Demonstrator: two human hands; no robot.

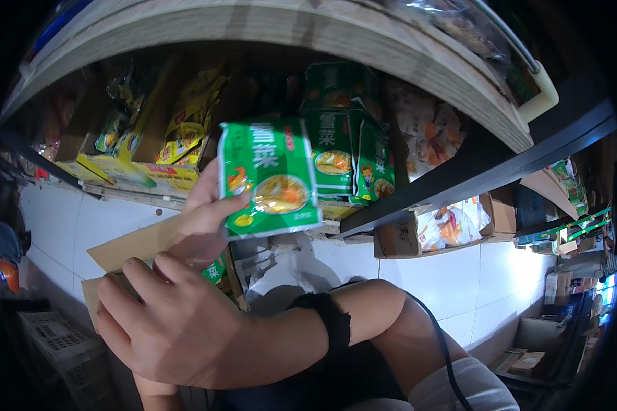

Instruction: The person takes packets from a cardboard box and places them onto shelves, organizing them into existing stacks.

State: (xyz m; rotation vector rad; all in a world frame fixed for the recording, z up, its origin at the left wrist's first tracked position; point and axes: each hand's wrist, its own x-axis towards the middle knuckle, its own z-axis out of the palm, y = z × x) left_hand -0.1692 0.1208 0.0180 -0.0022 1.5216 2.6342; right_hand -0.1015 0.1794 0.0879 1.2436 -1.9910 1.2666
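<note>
My left hand (205, 216) grips a green plastic food packet (272, 180) by its left edge, thumb across the front. The packet bears writing and a picture of a bowl of food, and is held up before the shelf. My right hand (169, 318) crosses in front of my left forearm, its fingers curled; their tips are hidden, so I cannot tell whether they hold anything. Behind both hands is an open cardboard box (133, 244) with another green packet (215, 271) inside. Similar green packets (334, 144) stand upright on the shelf, just behind the held one.
Yellow display cartons (169, 177) of small packets stand left on the shelf. A wooden shelf board (267, 31) arches overhead, and a dark metal post (421, 180) slants at right. Beyond it, a cardboard carton (398, 239) holds white packets. A plastic crate (61, 334) lies lower left.
</note>
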